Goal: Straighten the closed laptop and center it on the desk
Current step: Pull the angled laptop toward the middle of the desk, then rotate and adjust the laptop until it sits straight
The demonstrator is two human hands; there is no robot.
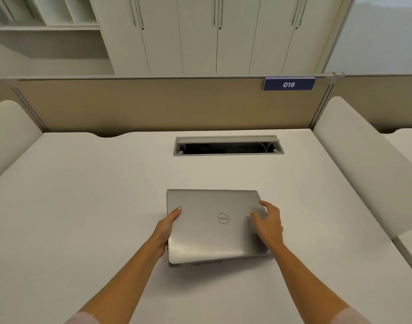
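One head-height view, forward and steeply down over the desk, close above both forearms.

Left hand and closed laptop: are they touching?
Touching. The head view shows the left hand gripping the laptop at its left edge, thumb lying on the lid.

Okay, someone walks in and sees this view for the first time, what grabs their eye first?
First, the closed silver laptop near the middle of the pale desk, with the left hand at its left edge and the right hand on its right side. Behind it, an open cable hatch is cut into the desk. On the partition beyond, right of centre, hangs a blue sign reading 016.
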